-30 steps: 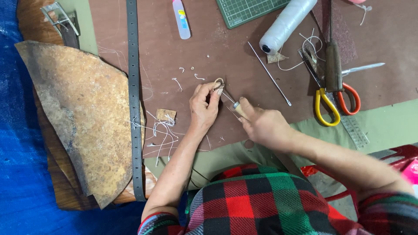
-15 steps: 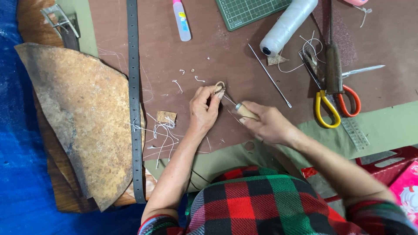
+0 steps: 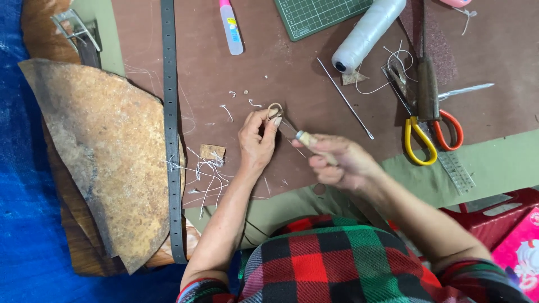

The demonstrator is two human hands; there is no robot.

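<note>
My left hand (image 3: 257, 145) pinches the small leather loop (image 3: 274, 109) — right hand (image 3: 337, 163) fingers closed on the wooden-handled knife (image 3: 306, 139), blade at loop — trimming looks unfinished.

leather hide (image 3: 106, 163): rough, matt | scissors (image 3: 432, 129): glossy plastic handles | tool handle (image 3: 314, 146): pale wood

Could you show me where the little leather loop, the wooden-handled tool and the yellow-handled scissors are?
small leather loop (image 3: 274, 108), head view, on the top of its curl above the left hand's fingertips.
wooden-handled tool (image 3: 310, 141), head view, on the pale handle in the right hand.
yellow-handled scissors (image 3: 420, 147), head view, on the yellow finger ring.
</note>
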